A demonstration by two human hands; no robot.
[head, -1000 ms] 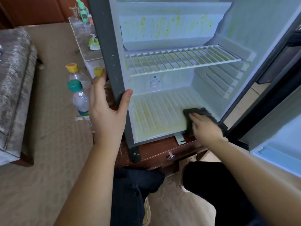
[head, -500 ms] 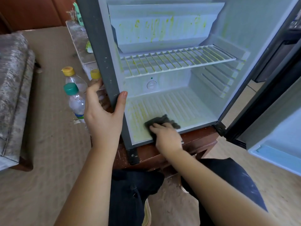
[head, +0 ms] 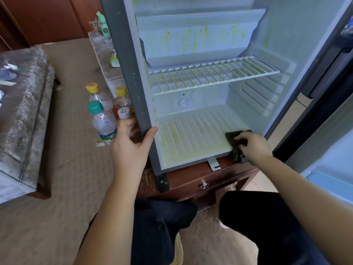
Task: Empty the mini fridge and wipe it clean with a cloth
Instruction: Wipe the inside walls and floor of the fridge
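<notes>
The mini fridge (head: 126, 73) stands open on a low wooden cabinet, with nothing stored inside. Yellow-green streaks cover its ribbed floor (head: 191, 134), its back panel and the white wire shelf (head: 210, 75). My left hand (head: 131, 148) grips the fridge's grey left edge, thumb on the front, fingers round the side. My right hand (head: 252, 146) holds a dark cloth (head: 232, 137) against the floor's front right corner; the cloth hangs partly over the front lip.
Three plastic bottles (head: 104, 121) stand on the carpet left of the fridge. A grey upholstered bench (head: 23, 111) sits further left. The fridge door (head: 324, 119) hangs open at the right. The wooden cabinet (head: 200, 178) has a drawer above my knees.
My right hand has swept the cloth across the fridge floor, from the front left half a second ago to the front right corner. My left hand keeps its hold on the left edge.
</notes>
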